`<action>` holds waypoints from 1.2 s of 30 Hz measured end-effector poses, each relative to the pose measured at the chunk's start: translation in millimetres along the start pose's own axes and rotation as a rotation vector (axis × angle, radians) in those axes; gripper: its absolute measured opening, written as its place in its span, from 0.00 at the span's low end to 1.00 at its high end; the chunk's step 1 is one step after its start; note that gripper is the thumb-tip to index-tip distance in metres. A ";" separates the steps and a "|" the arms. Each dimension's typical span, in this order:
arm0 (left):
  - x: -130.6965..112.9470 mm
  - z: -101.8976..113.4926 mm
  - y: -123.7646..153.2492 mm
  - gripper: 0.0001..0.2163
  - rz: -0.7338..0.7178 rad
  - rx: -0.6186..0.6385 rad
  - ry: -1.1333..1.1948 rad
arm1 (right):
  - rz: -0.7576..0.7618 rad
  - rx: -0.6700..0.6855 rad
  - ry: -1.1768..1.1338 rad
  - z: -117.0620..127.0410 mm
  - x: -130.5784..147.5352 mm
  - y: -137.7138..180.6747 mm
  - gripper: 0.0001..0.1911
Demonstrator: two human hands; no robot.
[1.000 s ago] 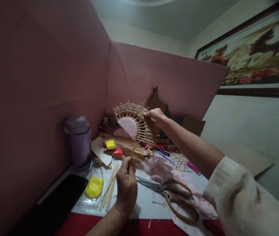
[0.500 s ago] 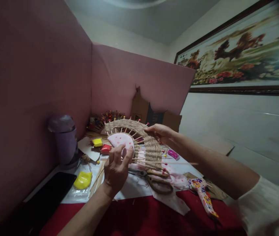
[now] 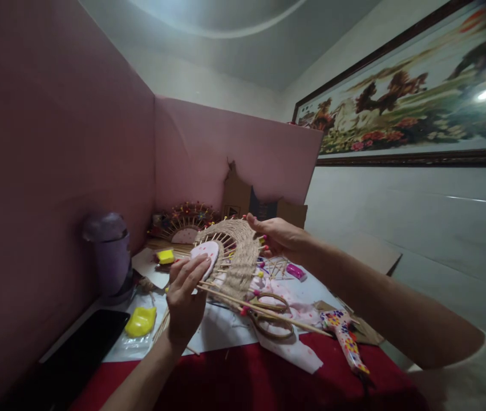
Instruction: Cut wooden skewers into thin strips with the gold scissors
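The woven fan (image 3: 237, 257) has tilted edge-on between both hands, sticks pointing right.

Home craft corner: framed painting (image 3: 409, 103), scissors (image 3: 268, 319), cardboard screen (image 3: 234, 148).

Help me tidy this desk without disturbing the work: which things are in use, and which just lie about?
In use: woven fan, held by left hand at its pink centre and right hand at its rim; long stick poking from it.
Lying about: scissors, yellow clay, black phone, purple cup, flower-patterned tool, second fan.

Both hands (image 3: 185, 299) gripping woven fan (image 3: 237, 257), scissors (image 3: 268, 317) beneath
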State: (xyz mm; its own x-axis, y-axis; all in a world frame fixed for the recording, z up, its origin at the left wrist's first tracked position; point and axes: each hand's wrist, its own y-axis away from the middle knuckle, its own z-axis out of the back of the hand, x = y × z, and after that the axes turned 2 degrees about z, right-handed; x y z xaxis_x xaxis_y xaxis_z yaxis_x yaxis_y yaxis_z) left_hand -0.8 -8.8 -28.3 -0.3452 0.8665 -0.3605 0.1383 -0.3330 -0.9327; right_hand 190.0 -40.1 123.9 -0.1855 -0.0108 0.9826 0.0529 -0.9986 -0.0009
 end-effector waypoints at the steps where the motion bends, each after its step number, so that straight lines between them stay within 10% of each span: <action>1: -0.2 -0.1 -1.7 0.09 0.075 -0.030 0.060 | 0.016 -0.008 0.006 0.7 -0.8 0.3 0.24; 7: -1.0 -2.7 -14.6 0.13 0.585 -0.291 0.455 | 0.041 -0.090 0.074 13.0 -30.0 -12.4 0.27; 14: -1.0 5.1 -25.9 0.15 1.025 -0.270 0.973 | 0.019 -0.034 0.075 14.3 -92.3 -19.9 0.23; 21: -1.4 6.6 -29.6 0.11 1.149 -0.403 1.033 | 0.028 -0.165 -0.224 25.5 -121.4 -23.6 0.20; 27: -10.7 3.3 -31.5 0.08 1.191 -0.415 1.105 | -0.040 0.142 -0.642 -3.6 -135.7 -7.5 0.18; 36: -13.6 1.0 -26.3 0.11 1.176 -0.310 1.103 | 0.000 0.063 -0.847 -24.6 -137.6 -8.3 0.12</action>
State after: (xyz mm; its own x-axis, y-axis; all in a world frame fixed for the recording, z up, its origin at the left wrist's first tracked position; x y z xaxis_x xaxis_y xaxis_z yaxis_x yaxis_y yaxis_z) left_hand -0.6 -12.2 1.1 0.8480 0.0819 -0.5237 0.0473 -0.9957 -0.0793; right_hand 190.9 -31.6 -15.9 0.6102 0.0570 0.7902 0.1122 -0.9936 -0.0150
